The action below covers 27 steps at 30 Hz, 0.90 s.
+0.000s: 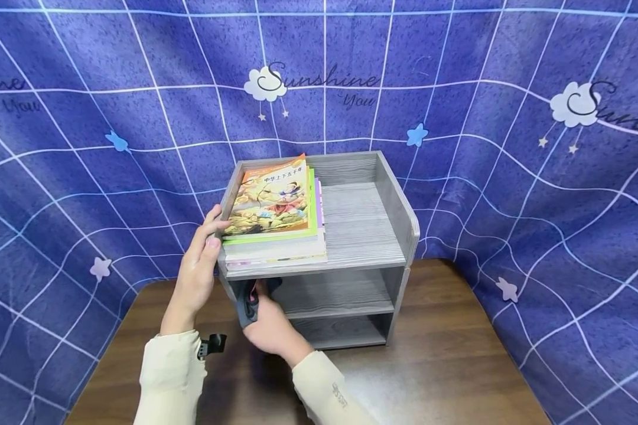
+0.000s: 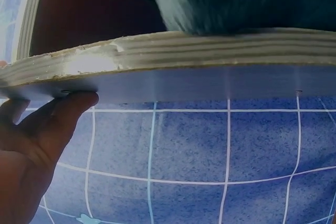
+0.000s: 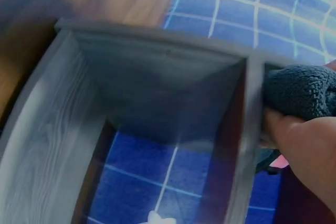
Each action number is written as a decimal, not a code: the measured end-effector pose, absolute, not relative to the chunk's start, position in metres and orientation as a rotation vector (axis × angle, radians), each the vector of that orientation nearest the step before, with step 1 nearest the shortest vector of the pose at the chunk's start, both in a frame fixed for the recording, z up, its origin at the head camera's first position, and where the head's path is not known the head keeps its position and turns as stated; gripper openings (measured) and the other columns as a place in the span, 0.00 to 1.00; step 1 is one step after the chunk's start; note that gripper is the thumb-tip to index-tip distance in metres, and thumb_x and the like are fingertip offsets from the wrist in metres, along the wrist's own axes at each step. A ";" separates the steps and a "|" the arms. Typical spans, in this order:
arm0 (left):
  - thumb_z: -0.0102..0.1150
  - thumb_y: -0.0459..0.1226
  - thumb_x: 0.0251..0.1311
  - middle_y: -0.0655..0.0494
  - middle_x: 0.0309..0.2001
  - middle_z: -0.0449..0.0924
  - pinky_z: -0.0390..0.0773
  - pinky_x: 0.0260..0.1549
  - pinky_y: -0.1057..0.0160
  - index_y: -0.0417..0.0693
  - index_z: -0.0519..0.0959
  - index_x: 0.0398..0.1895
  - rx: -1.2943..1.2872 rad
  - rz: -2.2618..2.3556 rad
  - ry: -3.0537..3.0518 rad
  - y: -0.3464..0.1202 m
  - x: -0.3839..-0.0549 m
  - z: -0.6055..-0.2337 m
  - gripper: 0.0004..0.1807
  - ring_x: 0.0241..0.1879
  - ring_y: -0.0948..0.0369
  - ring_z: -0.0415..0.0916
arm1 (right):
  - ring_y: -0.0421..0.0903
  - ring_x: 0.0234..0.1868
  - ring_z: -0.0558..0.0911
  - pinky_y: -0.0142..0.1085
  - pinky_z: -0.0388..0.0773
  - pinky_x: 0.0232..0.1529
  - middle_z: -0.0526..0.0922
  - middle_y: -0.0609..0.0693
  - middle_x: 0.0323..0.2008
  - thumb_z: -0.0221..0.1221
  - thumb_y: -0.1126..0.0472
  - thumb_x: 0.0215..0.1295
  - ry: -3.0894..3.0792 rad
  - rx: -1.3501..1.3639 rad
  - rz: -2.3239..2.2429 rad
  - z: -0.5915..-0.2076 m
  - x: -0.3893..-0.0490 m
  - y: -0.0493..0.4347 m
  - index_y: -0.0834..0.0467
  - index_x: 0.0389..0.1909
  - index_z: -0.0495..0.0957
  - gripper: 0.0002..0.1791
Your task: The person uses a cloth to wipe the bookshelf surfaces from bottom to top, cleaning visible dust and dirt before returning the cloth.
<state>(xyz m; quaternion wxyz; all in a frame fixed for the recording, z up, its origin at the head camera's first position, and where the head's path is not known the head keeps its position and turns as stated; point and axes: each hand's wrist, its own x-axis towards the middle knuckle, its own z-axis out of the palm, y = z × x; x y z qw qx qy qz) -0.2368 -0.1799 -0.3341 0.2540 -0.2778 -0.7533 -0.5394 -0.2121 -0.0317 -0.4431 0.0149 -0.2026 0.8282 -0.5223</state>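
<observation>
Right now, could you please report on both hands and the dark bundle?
Left hand gripping left side of shelf. Right hand holding dark fuzzy bundle at left end of middle compartment. Books on top, not in the way.

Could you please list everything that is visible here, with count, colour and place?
Shelf unit: one, grey, on the table
Picture books: several, orange cover uppermost, stacked on its top, left
Fuzzy fabric item: one, dark blue-grey, below the books
Table: one, brown, under the unit
Patterned backdrop cloth: blue, behind
Wrist device: one, black, by left cuff
Sleeves: two, cream, on forearms
Hands: two, bare; left on unit's left wall, right gripping fabric item
</observation>
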 end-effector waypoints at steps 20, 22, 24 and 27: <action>0.40 0.32 0.76 0.50 0.77 0.58 0.50 0.71 0.59 0.36 0.71 0.63 -0.754 -1.445 -2.052 -0.181 -0.231 -0.331 0.19 0.77 0.53 0.49 | 0.42 0.67 0.66 0.33 0.64 0.64 0.63 0.60 0.73 0.60 0.75 0.48 2.506 -0.698 -1.668 -0.436 -0.192 -0.033 0.61 0.80 0.44 0.57; 0.40 0.32 0.76 0.50 0.77 0.57 0.50 0.71 0.58 0.36 0.71 0.64 -0.759 -1.441 -2.055 -0.180 -0.231 -0.329 0.19 0.77 0.53 0.49 | 0.41 0.61 0.72 0.32 0.69 0.59 0.71 0.61 0.66 0.60 0.74 0.47 2.549 -0.693 -1.638 -0.435 -0.196 -0.034 0.62 0.80 0.45 0.56; 0.40 0.32 0.76 0.50 0.77 0.57 0.50 0.71 0.57 0.37 0.71 0.64 -0.763 -1.447 -2.056 -0.179 -0.231 -0.329 0.19 0.77 0.53 0.49 | 0.41 0.52 0.76 0.32 0.72 0.53 0.77 0.61 0.59 0.60 0.73 0.49 2.586 -0.658 -1.604 -0.435 -0.205 -0.034 0.64 0.79 0.47 0.53; 0.40 0.31 0.75 0.49 0.77 0.57 0.49 0.71 0.57 0.36 0.71 0.64 -0.764 -1.460 -2.059 -0.177 -0.232 -0.331 0.19 0.77 0.53 0.48 | 0.45 0.45 0.76 0.33 0.74 0.46 0.77 0.63 0.58 0.59 0.71 0.50 2.613 -0.574 -1.588 -0.436 -0.222 -0.036 0.69 0.76 0.50 0.49</action>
